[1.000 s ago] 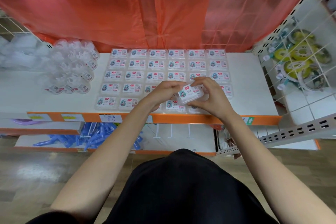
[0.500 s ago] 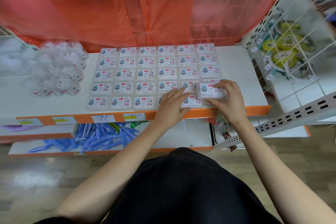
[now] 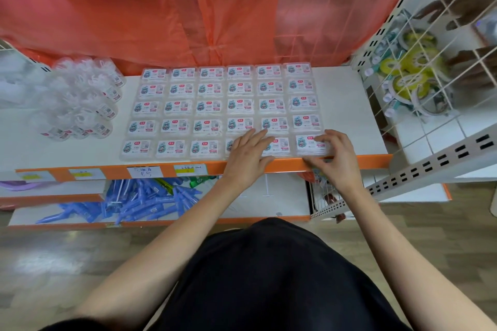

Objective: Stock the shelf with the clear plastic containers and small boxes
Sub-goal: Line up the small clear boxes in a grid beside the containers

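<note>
small boxes (image 3: 228, 110): labelled, flat, gridded on shelf (image 3: 341, 105) | clear plastic containers (image 3: 86, 99): clustered left

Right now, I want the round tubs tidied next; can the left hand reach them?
Probably yes: the left hand rests flat on the front boxes, holding nothing; only low boxes lie between it and the tubs.

1. Single head-worn wide-angle view, aimed forward and steeply down.
2. Close over the shelf (image 3: 349, 105), front edge crossing mid-frame.
3. Far: red plastic sheet (image 3: 134, 2); right: wire rack (image 3: 419, 67); near: floor (image 3: 53, 263) and black clothing (image 3: 269, 277) filling the bottom.
</note>
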A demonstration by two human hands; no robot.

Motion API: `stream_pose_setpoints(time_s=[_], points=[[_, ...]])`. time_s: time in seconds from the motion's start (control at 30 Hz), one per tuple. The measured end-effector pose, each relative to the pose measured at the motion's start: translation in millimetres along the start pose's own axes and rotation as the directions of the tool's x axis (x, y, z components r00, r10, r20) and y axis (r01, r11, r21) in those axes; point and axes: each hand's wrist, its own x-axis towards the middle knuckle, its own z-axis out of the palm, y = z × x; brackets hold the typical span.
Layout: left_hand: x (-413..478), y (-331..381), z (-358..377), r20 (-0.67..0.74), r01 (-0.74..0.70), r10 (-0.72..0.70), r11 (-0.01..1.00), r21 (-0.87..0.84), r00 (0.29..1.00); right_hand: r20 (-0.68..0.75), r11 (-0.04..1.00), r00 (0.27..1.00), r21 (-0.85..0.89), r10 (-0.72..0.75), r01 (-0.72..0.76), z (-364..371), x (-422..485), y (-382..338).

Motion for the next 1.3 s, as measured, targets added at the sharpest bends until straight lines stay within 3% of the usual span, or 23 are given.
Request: stream_pose_setpoints(time_s=[0.5, 0.77, 1.0, 1.3], points=[[-1.6, 3.5, 1.7, -0.008, 0.022, -0.022, 1.0, 0.002, 1.0, -0.001, 0.996, 0.999, 0.085, -0.039, 0.039, 4.3, -6.0, 4.8], [-7.9, 8.5, -5.6, -0.043, 0.047, -0.045, 0.998, 0.041, 0.998, -0.043, 0.997, 0.997, -0.047, -0.057, 0.055, 11.0, -8.1, -13.8], [-42.7, -27.3, -42.9, -0.244, 0.139, -0.124, 0.989, 0.043, 0.962, 0.052, 0.976, 0.975, -0.01, -0.216, 0.217, 43.8, 5.6, -87.8], [-146.4, -133.8, -141.8, -0.445, 0.397, -0.334, 0.916, 0.055, 0.831, 0.246, 0.914, 0.892, -0.049, -0.379, 0.402, 135.9, 7.0, -240.4]])
